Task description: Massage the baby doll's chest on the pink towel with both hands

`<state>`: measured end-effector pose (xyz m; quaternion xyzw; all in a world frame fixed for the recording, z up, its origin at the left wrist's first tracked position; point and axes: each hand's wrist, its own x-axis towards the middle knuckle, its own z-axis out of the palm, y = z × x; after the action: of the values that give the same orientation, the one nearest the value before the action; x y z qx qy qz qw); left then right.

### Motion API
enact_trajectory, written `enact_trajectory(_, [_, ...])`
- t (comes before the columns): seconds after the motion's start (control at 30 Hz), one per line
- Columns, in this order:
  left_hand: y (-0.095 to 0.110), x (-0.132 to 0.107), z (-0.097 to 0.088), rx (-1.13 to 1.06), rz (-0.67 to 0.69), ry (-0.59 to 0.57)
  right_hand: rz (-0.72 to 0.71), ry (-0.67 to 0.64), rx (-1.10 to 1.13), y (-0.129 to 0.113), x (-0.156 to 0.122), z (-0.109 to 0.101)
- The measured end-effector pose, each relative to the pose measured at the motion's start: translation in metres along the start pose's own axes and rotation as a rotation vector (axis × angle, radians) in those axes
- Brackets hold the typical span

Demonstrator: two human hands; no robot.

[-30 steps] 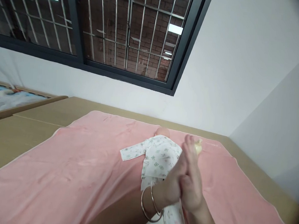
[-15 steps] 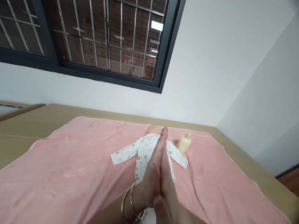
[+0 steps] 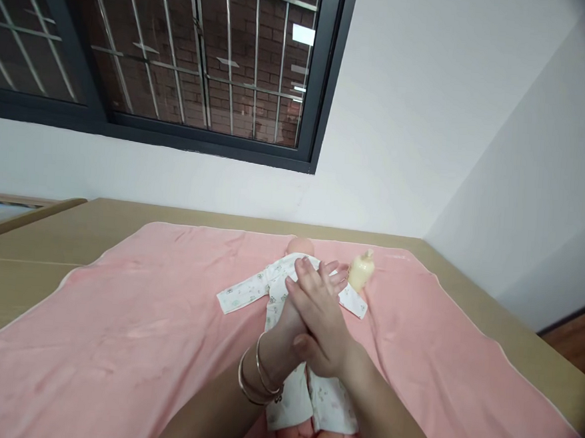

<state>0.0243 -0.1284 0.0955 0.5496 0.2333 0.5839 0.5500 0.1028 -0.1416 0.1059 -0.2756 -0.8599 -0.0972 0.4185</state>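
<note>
A baby doll [image 3: 281, 290] in a white printed suit lies face up on a pink blanket [image 3: 140, 315], its head [image 3: 299, 246] toward the wall. Above its body my two hands are pressed palm to palm. My right hand [image 3: 323, 314] lies across the top with fingers stretched out. My left hand [image 3: 284, 332], with bangles [image 3: 256, 376] on the wrist, is underneath, its fingertips showing past the right. Neither hand holds anything. A small yellow bottle [image 3: 362, 270] stands by the doll's sleeve, just beyond my hands.
The blanket covers a tan surface [image 3: 18, 273] that meets white walls at the back and right. A barred window [image 3: 184, 51] is above. A wooden frame edge [image 3: 27, 210] lies at the far left. Wood floor [image 3: 579, 339] shows at the right.
My hands stood upright, palms together, over the doll; now the right hand has turned across the left and both have dropped lower. The view swung slightly right.
</note>
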Motion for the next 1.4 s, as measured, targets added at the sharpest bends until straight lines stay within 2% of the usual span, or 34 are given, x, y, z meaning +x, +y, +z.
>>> enact_trajectory(0.1, [0.012, -0.007, 0.009, -0.231, -0.124, -0.139, 0.005, 0.037, -0.083, 0.015, -0.001, -0.016])
enact_trajectory(0.17, [0.023, 0.000, 0.010, -0.343, -0.235, -0.190, 0.054, 0.061, -0.149, 0.027, -0.002, -0.019])
enact_trajectory(0.27, [0.021, 0.030, -0.002, -0.377, -0.317, -0.182, 0.261, 0.080, -0.207, 0.059, -0.010, -0.002])
enact_trajectory(0.33, [0.001, 0.056, -0.022, -0.253, -0.246, -0.048, 0.470, 0.091, -0.182, 0.087, -0.021, 0.022])
enact_trajectory(0.4, [-0.028, 0.081, -0.049, 0.015, -0.108, 0.186, 0.641, 0.034, -0.106, 0.113, -0.035, 0.049])
enact_trajectory(0.43, [-0.043, 0.091, -0.064, 0.181, -0.068, 0.253, 0.693, -0.036, -0.080, 0.123, -0.042, 0.062])
enact_trajectory(0.47, [-0.057, 0.099, -0.078, 0.320, -0.075, 0.286, 0.713, -0.133, -0.066, 0.131, -0.048, 0.072])
enact_trajectory(0.53, [-0.082, 0.108, -0.101, 0.502, -0.132, 0.256, 0.726, -0.270, -0.049, 0.138, -0.054, 0.085])
enact_trajectory(0.63, [-0.106, 0.110, -0.118, 0.617, -0.146, 0.223, 0.694, -0.366, -0.083, 0.135, -0.053, 0.089])
enact_trajectory(0.77, [-0.125, 0.104, -0.112, 0.634, -0.099, 0.154, 0.581, -0.429, -0.054, 0.134, -0.042, 0.086])
enact_trajectory(0.9, [-0.137, 0.099, -0.103, 0.752, -0.059, 0.135, 0.526, -0.438, 0.078, 0.161, -0.039, 0.085])
enact_trajectory(1.03, [-0.141, 0.096, -0.100, 0.818, -0.037, 0.155, 0.723, -0.406, 0.045, 0.179, -0.043, 0.088])
enact_trajectory(1.13, [-0.142, 0.095, -0.100, 0.839, -0.013, 0.166, 0.885, -0.466, -0.137, 0.170, -0.042, 0.093])
enact_trajectory(1.2, [-0.143, 0.095, -0.101, 0.851, 0.004, 0.168, 0.910, -0.493, -0.229, 0.162, -0.038, 0.093])
enact_trajectory(1.27, [-0.143, 0.094, -0.102, 0.865, 0.014, 0.159, 0.820, -0.511, -0.184, 0.162, -0.035, 0.089])
enact_trajectory(1.4, [-0.140, 0.093, -0.101, 0.916, 0.020, 0.127, 0.577, -0.483, 0.133, 0.183, -0.038, 0.078])
